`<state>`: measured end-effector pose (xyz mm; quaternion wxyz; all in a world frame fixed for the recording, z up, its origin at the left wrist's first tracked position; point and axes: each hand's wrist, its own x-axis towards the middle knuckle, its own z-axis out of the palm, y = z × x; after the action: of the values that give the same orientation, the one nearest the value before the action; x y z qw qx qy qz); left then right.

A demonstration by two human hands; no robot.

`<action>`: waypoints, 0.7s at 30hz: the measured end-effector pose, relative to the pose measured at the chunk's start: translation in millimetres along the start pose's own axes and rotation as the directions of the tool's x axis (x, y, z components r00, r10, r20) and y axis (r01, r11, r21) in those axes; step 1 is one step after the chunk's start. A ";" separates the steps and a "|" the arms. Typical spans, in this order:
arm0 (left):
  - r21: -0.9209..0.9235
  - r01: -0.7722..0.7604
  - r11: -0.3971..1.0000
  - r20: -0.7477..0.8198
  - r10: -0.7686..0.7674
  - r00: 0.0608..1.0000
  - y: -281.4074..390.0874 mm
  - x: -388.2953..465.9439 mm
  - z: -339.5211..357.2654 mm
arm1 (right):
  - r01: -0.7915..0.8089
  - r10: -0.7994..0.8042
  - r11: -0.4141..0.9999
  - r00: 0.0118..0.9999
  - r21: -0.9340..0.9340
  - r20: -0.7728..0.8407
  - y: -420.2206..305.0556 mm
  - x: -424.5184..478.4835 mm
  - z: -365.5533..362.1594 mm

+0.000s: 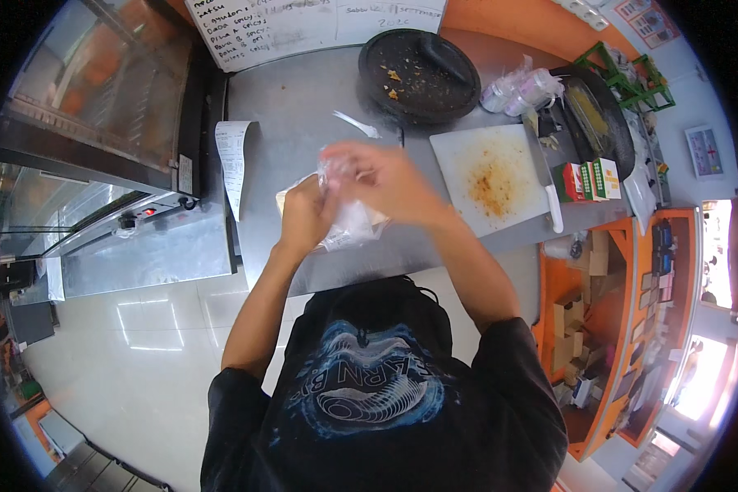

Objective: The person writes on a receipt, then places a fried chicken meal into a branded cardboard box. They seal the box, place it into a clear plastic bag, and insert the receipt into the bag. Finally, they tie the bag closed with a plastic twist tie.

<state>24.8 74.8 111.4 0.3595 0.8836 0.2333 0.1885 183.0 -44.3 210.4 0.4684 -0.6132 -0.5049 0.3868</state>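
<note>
A clear plastic bag (352, 226) stands on the steel worktop (289, 132) in front of me, around what looks like a pale food box. The bag's gathered top is between my hands. My left hand (307, 212) grips it from the left side, fingers bent around the plastic. From the right, my right hand (384, 181) pinches the twisted upper part; this hand is blurred by motion. Just beyond the hands lies a thin white plastic strip or utensil (357, 125). The box is mostly hidden by the hands and the plastic.
A paper receipt (232, 163) curls at the worktop's left edge, beside a glass-fronted warming cabinet (98, 117). Behind stands a stone mortar (378, 92) with its pestle (446, 55). On the right are a stained cutting board (461, 150), a knife (544, 166) and small cartons (590, 180).
</note>
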 end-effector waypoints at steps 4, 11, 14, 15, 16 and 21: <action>-0.469 0.055 0.882 0.121 0.003 0.993 5.7 -2.0 -15.5 | 0.146 -0.120 0.971 0.983 0.191 -0.140 9.8 6.2 -9.8; -0.091 -0.142 0.986 0.046 0.147 0.988 2.6 6.3 10.3 | 0.289 -0.355 0.863 0.931 -0.415 -0.088 6.8 15.7 29.1; -0.225 -0.102 0.969 0.050 0.116 0.992 -8.7 1.7 2.2 | 0.119 -0.215 0.926 0.946 -0.358 -0.241 7.5 -1.8 -1.0; -0.245 -0.038 0.969 0.066 0.055 0.996 -5.7 1.8 -0.2 | 0.078 -0.185 0.936 0.939 -0.344 -0.290 8.9 -9.3 -12.5; -0.266 0.024 0.964 0.080 -0.003 0.997 -1.9 3.2 -1.7 | 0.071 -0.192 0.936 0.925 -0.345 -0.329 14.6 -14.1 -21.8; -0.432 0.033 0.901 -0.065 -0.068 0.996 9.5 6.3 4.4 | 0.311 -0.484 0.700 0.868 -0.643 -0.107 86.5 2.4 19.0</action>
<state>34.8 69.8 116.4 0.5410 0.7680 0.2226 0.2606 187.7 -42.9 121.9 0.3833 -0.6516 -0.6546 0.0058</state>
